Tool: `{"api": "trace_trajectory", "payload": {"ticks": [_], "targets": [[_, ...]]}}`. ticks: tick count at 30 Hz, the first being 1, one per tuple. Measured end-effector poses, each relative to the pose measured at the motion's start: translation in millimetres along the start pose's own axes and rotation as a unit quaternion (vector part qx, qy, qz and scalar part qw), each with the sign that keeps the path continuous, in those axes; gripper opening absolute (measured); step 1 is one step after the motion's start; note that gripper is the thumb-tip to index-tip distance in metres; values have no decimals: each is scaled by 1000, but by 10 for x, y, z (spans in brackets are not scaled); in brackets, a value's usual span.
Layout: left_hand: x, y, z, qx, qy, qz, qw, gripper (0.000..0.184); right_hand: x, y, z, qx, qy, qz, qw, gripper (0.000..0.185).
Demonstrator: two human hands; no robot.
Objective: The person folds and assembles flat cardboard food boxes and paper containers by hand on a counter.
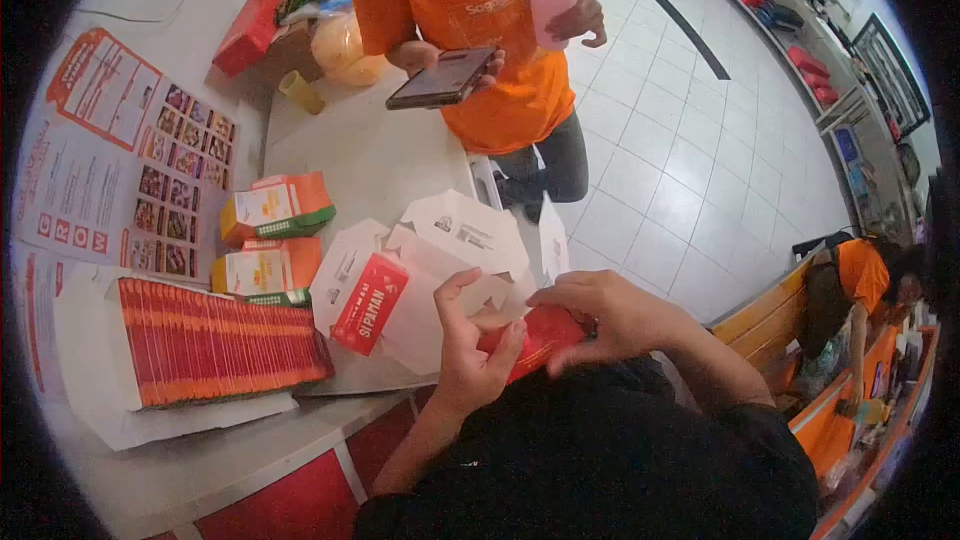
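Note:
A red carton [535, 340] is held close to my black shirt, between both hands. My left hand [468, 355] is closed around its left end, with the thumb across the front and the index finger raised. Curled over its top and right end, my right hand [610, 315] grips it with the thumb below. Just beyond the hands, unfolded white cardboard blanks [465, 230] lie spread on the table. On one of them rests a flat red carton printed "SI PAMAN" [371, 303]. The carton's underside is hidden.
A tight row of red cartons [215, 345] fills a white tray at left. Two orange-green packs [275, 208] sit behind it, near a yellow cup [301, 92]. Across the table [350, 155], a person in orange [470, 20] holds a tablet and pink cup. Another person bends at far right.

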State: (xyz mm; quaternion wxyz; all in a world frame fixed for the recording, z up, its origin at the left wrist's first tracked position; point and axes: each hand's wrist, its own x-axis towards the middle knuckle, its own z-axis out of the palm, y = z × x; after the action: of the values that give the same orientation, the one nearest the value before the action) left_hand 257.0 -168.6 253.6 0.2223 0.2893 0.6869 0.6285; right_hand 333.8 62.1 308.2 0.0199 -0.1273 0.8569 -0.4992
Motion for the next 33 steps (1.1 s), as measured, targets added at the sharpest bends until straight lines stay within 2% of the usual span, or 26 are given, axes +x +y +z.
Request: {"api": "trace_trajectory", "payload": {"ticks": [1,3,4,6,7,8,11,12,15,16,18,19,20,21,22,23,24,27,29,30,32,33], "targets": [[47,-3,-23,18,-7,10,1000,66,-7,-50,-33,-20,5,-10,1000,56],[110,-46,-18,-37,37,22,998,69,-38,-17,-64,-56,10,26,998,64],[130,-108,12,-110,84,23,990,71,-70,19,-66,-71,14,45,996,69],[172,-288,-17,-116,199,40,972,74,-164,165,-57,63,176,76,979,68],[184,-405,-85,-50,264,57,961,76,-180,267,-23,129,254,89,954,68],[205,-461,-125,16,328,75,942,77,-137,455,66,207,339,44,916,59],[233,-369,-63,-247,176,-25,953,69,-290,698,30,458,328,170,808,51],[219,-317,-66,-267,145,-73,950,55,-239,742,113,513,354,191,758,47],[317,-194,-38,-329,135,-126,926,42,-152,857,287,609,413,217,641,44],[314,-209,-56,-340,138,-129,921,42,-116,931,316,650,411,182,613,38],[338,-255,-115,-360,141,-129,913,41,-43,846,471,482,479,168,714,34],[385,-217,-81,-338,172,-133,916,37,9,753,533,389,507,158,753,32],[413,-134,-24,-313,203,-141,917,34,17,641,539,227,451,84,859,29],[417,-59,8,-289,233,-150,917,30,25,529,544,64,414,-14,908,28],[425,-11,-2,-345,188,-169,904,30,48,447,493,-83,339,-101,932,29],[418,35,-25,-400,141,-189,886,29,71,404,468,-228,252,-182,923,30],[408,85,-46,-452,94,-209,862,29,123,435,477,-214,238,-207,925,31],[435,302,-134,-491,53,-252,832,30,270,532,481,-149,213,-263,929,35],[461,258,-180,-476,70,-231,846,29,294,515,456,-77,212,-271,936,38],[462,220,-205,-467,80,-222,852,29,297,460,493,6,259,-241,935,37],[512,127,-107,-442,106,-143,879,28,315,301,550,167,345,-173,907,34],[531,103,-17,-430,119,-103,889,28,353,257,524,126,359,-165,910,31]]}}
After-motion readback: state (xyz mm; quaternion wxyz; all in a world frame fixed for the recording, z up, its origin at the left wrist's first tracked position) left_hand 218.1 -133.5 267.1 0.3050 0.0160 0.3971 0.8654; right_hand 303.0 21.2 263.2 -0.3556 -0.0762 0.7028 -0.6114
